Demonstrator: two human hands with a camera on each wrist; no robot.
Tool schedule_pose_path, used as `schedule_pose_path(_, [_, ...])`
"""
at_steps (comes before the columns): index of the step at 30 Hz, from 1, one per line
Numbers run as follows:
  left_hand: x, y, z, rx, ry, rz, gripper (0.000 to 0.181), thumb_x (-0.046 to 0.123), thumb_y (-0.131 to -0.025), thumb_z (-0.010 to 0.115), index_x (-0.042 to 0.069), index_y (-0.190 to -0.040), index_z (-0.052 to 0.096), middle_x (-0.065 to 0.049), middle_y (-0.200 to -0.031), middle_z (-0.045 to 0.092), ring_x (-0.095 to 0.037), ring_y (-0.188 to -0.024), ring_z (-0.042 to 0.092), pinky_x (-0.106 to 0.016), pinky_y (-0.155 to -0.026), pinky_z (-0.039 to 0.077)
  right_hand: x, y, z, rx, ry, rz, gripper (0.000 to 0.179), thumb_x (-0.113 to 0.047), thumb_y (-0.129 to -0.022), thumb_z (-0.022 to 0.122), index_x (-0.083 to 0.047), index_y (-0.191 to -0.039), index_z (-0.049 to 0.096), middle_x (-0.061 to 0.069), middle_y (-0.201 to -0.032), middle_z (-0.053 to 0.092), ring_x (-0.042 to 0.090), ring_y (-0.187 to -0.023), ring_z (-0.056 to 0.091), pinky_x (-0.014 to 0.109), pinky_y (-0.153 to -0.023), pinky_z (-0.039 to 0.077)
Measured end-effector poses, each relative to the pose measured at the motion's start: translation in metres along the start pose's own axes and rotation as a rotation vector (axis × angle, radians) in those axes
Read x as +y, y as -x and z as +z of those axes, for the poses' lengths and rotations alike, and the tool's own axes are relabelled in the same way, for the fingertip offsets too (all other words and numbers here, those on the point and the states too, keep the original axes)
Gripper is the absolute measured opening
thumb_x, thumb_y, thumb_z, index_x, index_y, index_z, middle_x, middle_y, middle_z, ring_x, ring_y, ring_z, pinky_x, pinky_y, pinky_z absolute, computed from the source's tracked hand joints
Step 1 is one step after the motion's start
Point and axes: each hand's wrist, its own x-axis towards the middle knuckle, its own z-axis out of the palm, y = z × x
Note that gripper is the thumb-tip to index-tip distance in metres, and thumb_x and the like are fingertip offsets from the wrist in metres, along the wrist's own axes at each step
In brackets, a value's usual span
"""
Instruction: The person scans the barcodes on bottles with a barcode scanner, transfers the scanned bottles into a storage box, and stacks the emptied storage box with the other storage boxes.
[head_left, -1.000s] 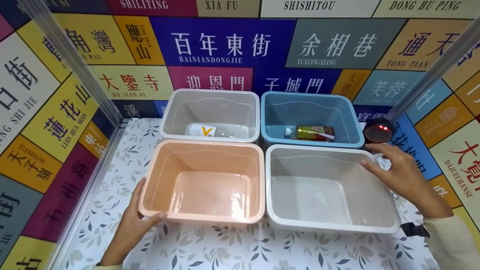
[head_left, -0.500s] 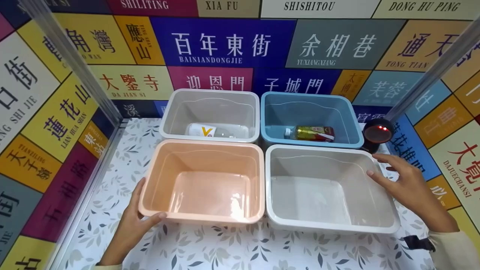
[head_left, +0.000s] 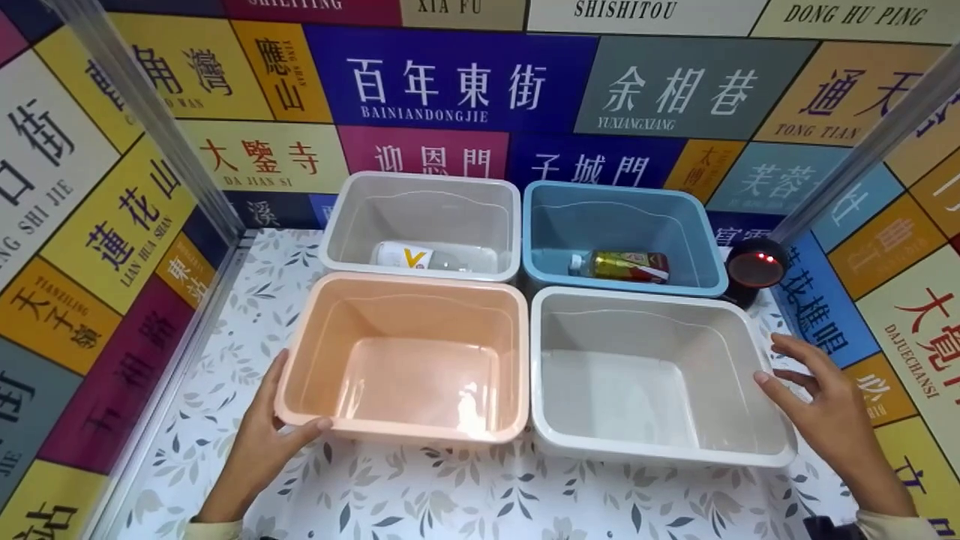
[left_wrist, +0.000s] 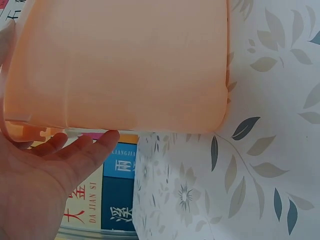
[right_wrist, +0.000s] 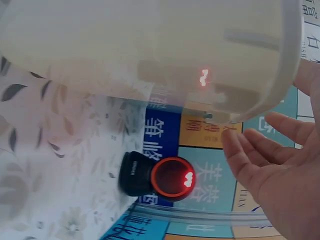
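Observation:
My left hand (head_left: pixel 255 442) holds the front left corner of a peach plastic bin (head_left: pixel 420 382), thumb at the front rim and fingers along the outer left side. In the left wrist view those fingers lie under the rim of the peach bin (left_wrist: pixel 135 70). To the right stands a pale grey-white bin (head_left: pixel 622 394). My right hand (head_left: pixel 832 412) is beside its right rim, fingers spread and loosely bent, holding nothing. The right wrist view has the right hand (right_wrist: pixel 275 170) close to the rim of this pale bin (right_wrist: pixel 150 45).
Behind are a light grey bin (head_left: pixel 349 225) with a white-labelled bottle (head_left: pixel 405 256) lying in it, and a blue bin (head_left: pixel 551 225) with a green-and-red bottle (head_left: pixel 630 266). A black desktop scanner (head_left: pixel 756 266) with red lights stands at right. Printed walls (head_left: pixel 450 82) enclose the patterned table (head_left: pixel 450 495).
My right hand has moved from near the scanner toward the front, along the pale bin's right side. The left hand stays at the peach bin. The head view has shifted slightly.

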Motion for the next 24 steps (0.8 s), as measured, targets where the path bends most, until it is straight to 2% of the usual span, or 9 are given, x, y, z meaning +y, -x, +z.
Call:
schedule_pose_path(7, [0.0,0.0,0.0,-0.002,-0.002,0.003,0.118,0.007,-0.091,0.091,0.02,-0.179,0.013,-0.019,-0.179,0.026,-0.04,-0.146,0.05,-0.016,-0.103,0.051,0.007,0.02,0.011,0.069,-0.063,0.057,0.067,-0.005,-0.1,0.08,-0.01,-0.162,0.054,0.002,-0.163,0.052,-0.004,-0.13,0.056,0.006,-0.1,0.046])
schedule_pose_path(17, [0.001,-0.002,-0.001,-0.013,-0.006,0.006,0.117,0.007,-0.092,0.09,0.021,-0.179,0.013,-0.02,-0.177,0.03,-0.038,-0.141,0.054,-0.019,-0.099,0.055,0.014,0.039,0.021,0.086,-0.161,0.135,0.064,-0.001,-0.104,0.074,-0.004,-0.163,0.05,0.004,-0.162,0.055,-0.003,-0.133,0.056,0.007,-0.103,0.045])
schedule_pose_path(21, [0.001,-0.002,-0.001,-0.016,-0.004,0.004,0.117,0.007,-0.092,0.089,0.022,-0.179,0.013,-0.019,-0.177,0.03,-0.038,-0.141,0.054,-0.019,-0.1,0.055,0.015,0.048,0.025,0.096,-0.263,0.162,0.063,0.001,-0.106,0.07,-0.002,-0.164,0.047,0.0,-0.161,0.055,-0.004,-0.135,0.056,0.01,-0.102,0.048])
schedule_pose_path(24, [0.001,-0.001,-0.002,-0.015,-0.007,0.005,0.117,0.006,-0.092,0.09,0.021,-0.179,0.012,-0.021,-0.177,0.031,-0.038,-0.14,0.055,-0.019,-0.1,0.055,0.018,0.055,0.027,0.08,-0.347,0.168,0.063,0.005,-0.107,0.066,0.0,-0.165,0.043,0.0,-0.163,0.052,-0.001,-0.143,0.052,0.009,-0.104,0.047])
